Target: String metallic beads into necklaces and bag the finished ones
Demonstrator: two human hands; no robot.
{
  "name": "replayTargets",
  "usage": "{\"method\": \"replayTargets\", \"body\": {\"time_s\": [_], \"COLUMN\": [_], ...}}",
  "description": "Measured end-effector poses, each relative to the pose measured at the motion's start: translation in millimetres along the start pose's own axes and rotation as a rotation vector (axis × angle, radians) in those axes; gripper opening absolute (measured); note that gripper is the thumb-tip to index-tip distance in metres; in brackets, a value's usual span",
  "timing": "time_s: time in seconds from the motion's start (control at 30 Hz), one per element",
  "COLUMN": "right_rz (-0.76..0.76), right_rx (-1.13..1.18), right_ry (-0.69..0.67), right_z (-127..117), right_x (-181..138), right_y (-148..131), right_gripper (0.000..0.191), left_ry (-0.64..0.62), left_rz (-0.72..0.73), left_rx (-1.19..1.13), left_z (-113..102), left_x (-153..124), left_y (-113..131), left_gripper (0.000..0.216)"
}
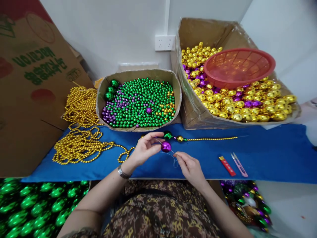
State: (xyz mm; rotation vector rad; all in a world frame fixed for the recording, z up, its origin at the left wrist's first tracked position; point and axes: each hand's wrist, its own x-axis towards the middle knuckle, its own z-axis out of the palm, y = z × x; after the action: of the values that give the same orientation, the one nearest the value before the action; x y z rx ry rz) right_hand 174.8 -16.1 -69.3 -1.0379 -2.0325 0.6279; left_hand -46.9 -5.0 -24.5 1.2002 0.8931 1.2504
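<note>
A shiny purple ball bead point(166, 146) is threaded on a long thin needle point(172, 152). My left hand point(146, 148) curves at the bead's left, thumb and forefinger apart, with the thumb tip beside the bead and the needle's far end reaching between the fingers. Thumb and forefinger of my right hand point(190, 167) pinch the needle's near end. Fine thread point(175, 162) loops below it. Just behind lies a strand with a large green bead point(167, 135), a gold bead point(180, 138) and a row of small gold beads point(210, 139), partly hidden by my left hand.
Behind stands a carton of green, purple and gold beads point(138, 102). A bigger box point(189, 115) of gold and purple beads holds a red basket point(239, 67). Gold bead strands point(76, 145) lie left on the blue cloth; a red packet point(227, 166) and pink snips point(239, 165) right.
</note>
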Motion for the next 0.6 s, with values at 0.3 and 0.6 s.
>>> {"method": "replayTargets", "body": {"time_s": [0.3, 0.6], "right_rz": [-0.020, -0.021], "right_rx": [-0.093, -0.124], "right_ry": [0.097, 0.126], "right_z": [-2, -4], "right_x": [3, 3], "right_y": [3, 3], "right_gripper": [0.021, 0.023], "left_ry": [0.011, -0.039], "left_rz": [0.015, -0.035], "left_rx": [1.406, 1.358], "left_z": [-52, -42], "left_x": [102, 126], "left_y": [9, 4], "left_gripper": [0.022, 0.019]}}
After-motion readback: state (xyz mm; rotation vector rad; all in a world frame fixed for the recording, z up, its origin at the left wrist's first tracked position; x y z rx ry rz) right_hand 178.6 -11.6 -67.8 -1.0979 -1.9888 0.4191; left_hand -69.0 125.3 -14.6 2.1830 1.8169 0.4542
